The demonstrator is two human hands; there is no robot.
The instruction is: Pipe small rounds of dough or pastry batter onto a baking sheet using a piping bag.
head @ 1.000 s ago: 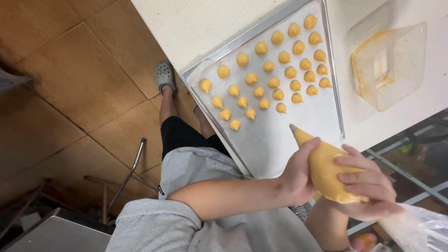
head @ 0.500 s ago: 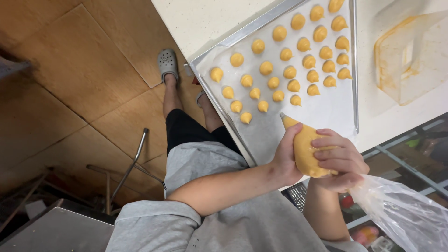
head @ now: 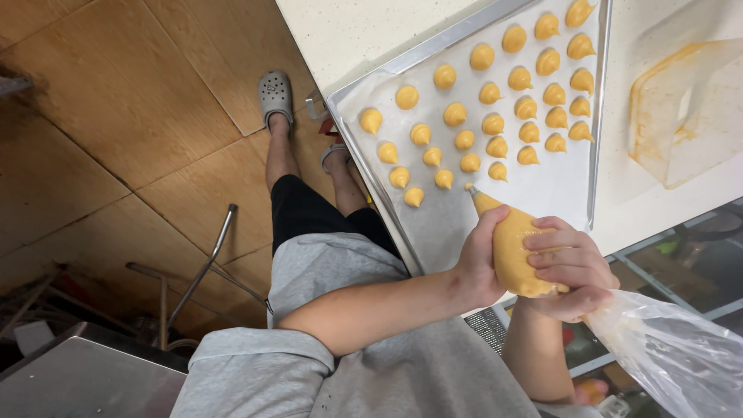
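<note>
Head view, looking straight down: both hands wrapped around a piping bag (head: 517, 251) full of orange batter, held over the near bare part of a baking tray (head: 387, 197). Left hand (head: 481, 259) cupping the bag from the side, fingers curled shut around its lower body, thumb up toward the tip. Right hand (head: 569, 267) clamped over the fat upper end, fingers closed tight across it, squeezing where the batter stops. Tip of the bag pointing up and to the left, hovering just over the paper lining, right beside the nearest orange mounds (head: 495, 104) but not touching any that can be made out. Slack clear plastic tail (head: 673, 352) of the bag trailing off behind the right hand toward the lower right corner. Mounds sitting in tidy slanted rows across the far part of the tray, each with a small peak, well spaced from one another. Tray lying on a pale speckled counter (head: 348, 31), one corner jutting over the counter edge. Clear plastic tub (head: 689, 108) smeared with orange batter resting on the counter just beside the tray's right rim. Below, grey shirt (head: 348, 371), black shorts, bare legs, and grey clogs (head: 275, 94) planted on a wooden floor (head: 116, 116). Bent metal bar (head: 205, 259) lying on the floor to the left.
</note>
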